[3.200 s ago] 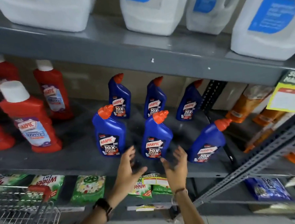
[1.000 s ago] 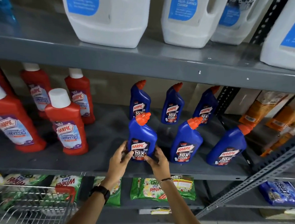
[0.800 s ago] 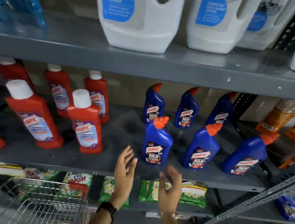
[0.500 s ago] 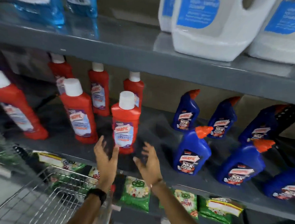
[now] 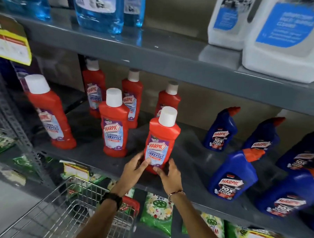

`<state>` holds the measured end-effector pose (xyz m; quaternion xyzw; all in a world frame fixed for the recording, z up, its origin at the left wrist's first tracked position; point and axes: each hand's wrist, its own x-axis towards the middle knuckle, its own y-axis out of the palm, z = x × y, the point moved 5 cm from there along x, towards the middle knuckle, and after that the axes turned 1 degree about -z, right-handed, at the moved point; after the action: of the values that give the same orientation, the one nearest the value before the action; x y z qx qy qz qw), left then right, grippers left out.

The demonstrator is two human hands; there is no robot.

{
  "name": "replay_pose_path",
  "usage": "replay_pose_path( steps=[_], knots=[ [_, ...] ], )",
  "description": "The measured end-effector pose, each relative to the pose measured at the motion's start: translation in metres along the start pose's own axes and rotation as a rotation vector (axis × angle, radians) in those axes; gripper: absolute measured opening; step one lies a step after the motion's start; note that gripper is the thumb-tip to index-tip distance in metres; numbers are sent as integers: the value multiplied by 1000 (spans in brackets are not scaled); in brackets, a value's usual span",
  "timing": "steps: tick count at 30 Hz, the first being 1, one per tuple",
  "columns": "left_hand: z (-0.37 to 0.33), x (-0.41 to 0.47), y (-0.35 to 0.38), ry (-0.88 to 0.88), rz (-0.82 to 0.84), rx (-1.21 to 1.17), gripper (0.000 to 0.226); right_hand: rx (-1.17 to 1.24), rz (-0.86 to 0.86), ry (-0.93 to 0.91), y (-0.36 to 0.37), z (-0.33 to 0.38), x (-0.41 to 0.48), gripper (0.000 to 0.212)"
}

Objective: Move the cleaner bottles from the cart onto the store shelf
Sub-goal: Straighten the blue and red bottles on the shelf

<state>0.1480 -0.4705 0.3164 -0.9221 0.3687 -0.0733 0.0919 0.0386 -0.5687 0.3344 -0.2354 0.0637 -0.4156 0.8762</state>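
Observation:
A red cleaner bottle point(image 5: 159, 138) with a white cap stands upright at the front of the grey middle shelf point(image 5: 93, 154). My left hand point(image 5: 136, 168) grips its lower left side and my right hand point(image 5: 170, 174) holds its base from the right. Several more red bottles point(image 5: 113, 124) stand to the left and behind. Several blue bottles with orange spouts point(image 5: 232, 175) stand to the right on the same shelf. The wire cart point(image 5: 54, 220) is at the lower left, its visible part showing no bottles.
The shelf above point(image 5: 167, 55) holds white jugs point(image 5: 284, 36) and clear blue bottles point(image 5: 101, 13). Green packets point(image 5: 156, 214) lie on the shelf below. A yellow price tag point(image 5: 7, 44) hangs at the upper left by a perforated steel upright point(image 5: 12, 121).
My view swung left from the blue bottles to the red ones. Both hands left a blue bottle, moved left while open, and now hold the front red bottle.

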Motion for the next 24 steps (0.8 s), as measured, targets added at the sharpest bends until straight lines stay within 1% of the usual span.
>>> replay_pose_path(
  steps=[6, 8, 9, 10, 11, 12, 13, 14, 15, 16, 17, 18, 20, 21, 23, 24],
  knots=[
    [-7, -4, 1, 10, -17, -37, 38, 28, 25, 34, 1, 2, -2, 37],
    [-8, -11, -1, 41, -61, -108, 41, 54, -33, 40, 0, 4, -11, 42],
    [-8, -17, -5, 65, -130, -164, 40, 34, -110, 42, -1, 2, -20, 47],
    [-6, -24, -13, 92, -242, -226, 38, 4, -201, 34, -1, 1, -34, 48],
    [-3, -31, -25, 118, -383, -283, 35, -15, -282, -5, 0, 3, -49, 45],
    [1, -36, -39, 137, -527, -325, 34, -24, -313, -72, 7, 9, -64, 39],
    [4, -39, -54, 144, -645, -346, 34, -39, -277, -139, 17, 17, -74, 35],
    [6, -38, -69, 136, -725, -348, 36, -47, -194, -186, 31, 26, -79, 33],
    [8, -34, -83, 121, -764, -334, 40, -45, -104, -196, 46, 35, -80, 32],
    [8, -28, -96, 107, -770, -310, 45, -24, -42, -186, 58, 45, -74, 30],
    [8, -22, -106, 103, -752, -279, 50, 21, -25, -172, 66, 56, -64, 29],
    [6, -15, -115, 104, -720, -250, 53, 82, -35, -160, 71, 67, -50, 30],
    [4, -2, -127, 91, -627, -204, 53, 167, -18, -148, 81, 87, -20, 35],
    [3, 3, -129, 75, -568, -196, 51, 155, 15, -147, 88, 95, -6, 41],
    [3, 9, -130, 36, -430, -225, 45, 34, 77, -127, 99, 101, 16, 55],
    [3, 11, -130, 19, -370, -233, 43, -12, 109, -114, 103, 100, 23, 55]
  ],
)
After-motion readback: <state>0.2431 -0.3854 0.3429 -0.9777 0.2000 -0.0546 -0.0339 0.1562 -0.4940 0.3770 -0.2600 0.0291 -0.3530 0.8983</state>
